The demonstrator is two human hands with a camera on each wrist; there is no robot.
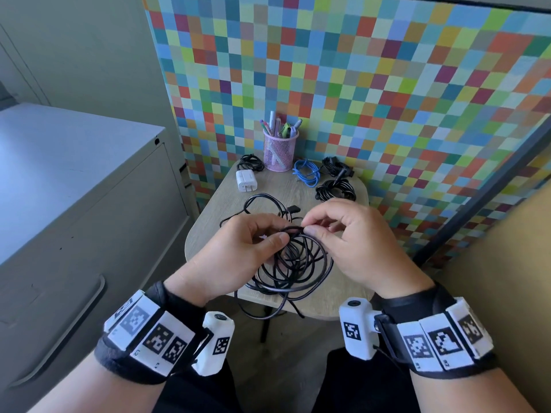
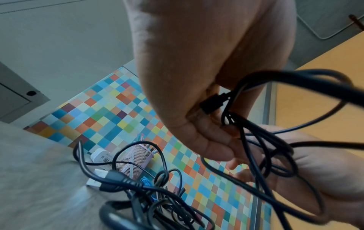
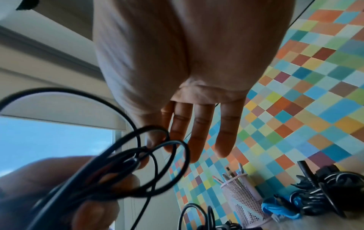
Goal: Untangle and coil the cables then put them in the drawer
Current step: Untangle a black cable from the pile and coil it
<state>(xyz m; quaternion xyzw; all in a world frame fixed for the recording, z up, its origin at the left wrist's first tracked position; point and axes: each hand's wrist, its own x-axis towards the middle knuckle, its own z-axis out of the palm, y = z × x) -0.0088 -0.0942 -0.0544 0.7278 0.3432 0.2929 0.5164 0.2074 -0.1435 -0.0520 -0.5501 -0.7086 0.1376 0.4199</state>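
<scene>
Black cable pinched by left hand, right hand.

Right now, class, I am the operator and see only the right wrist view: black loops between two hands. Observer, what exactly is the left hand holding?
Observer: The left hand grips the gathered loops of the black cable, with a black plug against its fingers.
Operator: Is the whole cable on the table?
Observer: No, part of it hangs over the near edge of the table.
Operator: Anything near the pen cup that I miss?
Observer: A white charger lies to the left of the pink pen cup.
</scene>
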